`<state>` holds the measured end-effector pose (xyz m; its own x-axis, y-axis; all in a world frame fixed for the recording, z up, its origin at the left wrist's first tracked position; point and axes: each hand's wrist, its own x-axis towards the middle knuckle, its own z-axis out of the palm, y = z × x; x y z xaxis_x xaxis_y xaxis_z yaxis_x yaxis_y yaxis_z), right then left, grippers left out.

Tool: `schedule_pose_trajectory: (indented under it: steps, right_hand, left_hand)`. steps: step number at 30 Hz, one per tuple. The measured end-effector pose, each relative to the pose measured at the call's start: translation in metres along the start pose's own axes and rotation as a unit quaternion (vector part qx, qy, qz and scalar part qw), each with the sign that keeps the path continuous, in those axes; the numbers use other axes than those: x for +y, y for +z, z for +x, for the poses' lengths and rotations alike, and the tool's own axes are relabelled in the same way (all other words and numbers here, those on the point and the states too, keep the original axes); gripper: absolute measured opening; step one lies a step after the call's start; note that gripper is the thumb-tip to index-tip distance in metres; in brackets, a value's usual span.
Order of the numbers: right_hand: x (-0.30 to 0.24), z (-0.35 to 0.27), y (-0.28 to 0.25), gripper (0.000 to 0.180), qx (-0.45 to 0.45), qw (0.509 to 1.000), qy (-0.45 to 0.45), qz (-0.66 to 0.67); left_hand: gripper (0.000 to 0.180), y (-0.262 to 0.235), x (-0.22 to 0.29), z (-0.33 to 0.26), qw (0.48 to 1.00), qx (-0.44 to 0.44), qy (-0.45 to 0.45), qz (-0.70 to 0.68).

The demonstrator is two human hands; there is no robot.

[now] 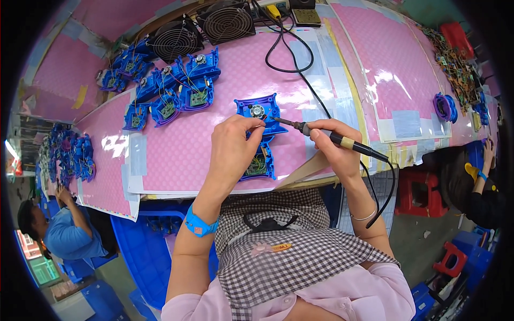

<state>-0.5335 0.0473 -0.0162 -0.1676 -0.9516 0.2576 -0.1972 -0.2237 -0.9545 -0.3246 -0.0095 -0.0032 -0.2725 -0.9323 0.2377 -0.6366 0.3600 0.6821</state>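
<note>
Left hand (235,144) is pinched narrowly beside the speaker (258,111); whether a wire is gripped cannot be told. A soldering iron (348,143) is held in the right hand (340,155), its tip near the speaker. The opened blue casing, housing speaker and circuit board (256,167), is placed on the table (182,160). Soldering is judged unfinished. Wired casings (211,67) are grouped upper left. Indistinct parts are contained in the blue crate (136,257).

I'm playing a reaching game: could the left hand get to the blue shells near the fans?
Probably yes: just pink tabletop lies between the left hand and those blue shells, though it looks busy at another shell.
</note>
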Motion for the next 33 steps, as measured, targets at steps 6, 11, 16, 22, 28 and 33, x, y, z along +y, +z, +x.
schedule_pose_trajectory:
  steps: [6, 11, 16, 22, 28, 33]
  right_hand:
    - [-0.0015, -0.0006, -0.0004, 0.014, -0.008, 1.0, 0.001, 0.006]
    - [-0.0015, -0.0011, -0.0005, 0.015, 0.015, 1.0, -0.001, -0.005]
    - [-0.0037, -0.0019, -0.0007, 0.015, 0.015, 1.0, 0.004, -0.002]
    - [-0.0033, -0.003, -0.0009, 0.015, 0.013, 1.0, 0.004, -0.005]
    - [-0.0013, -0.0035, 0.0001, 0.015, 0.006, 1.0, 0.004, 0.001]
    - [-0.0049, -0.0044, -0.0009, 0.015, 0.002, 1.0, 0.003, -0.008]
  left_hand:
    - [0.011, 0.0012, 0.0043, 0.0003, 1.0, -0.005, -0.012, -0.004]
    - [0.011, 0.0015, 0.0053, -0.0005, 1.0, -0.001, -0.014, -0.008]
    - [0.012, 0.0032, 0.0045, -0.0004, 1.0, 0.012, -0.007, -0.011]
    - [0.012, 0.0032, 0.0064, -0.0006, 1.0, 0.011, -0.015, -0.001]
    - [0.012, 0.0039, 0.0061, -0.0003, 1.0, 0.009, -0.017, 0.004]
    - [0.012, 0.005, 0.0049, 0.0, 1.0, 0.011, -0.016, 0.005]
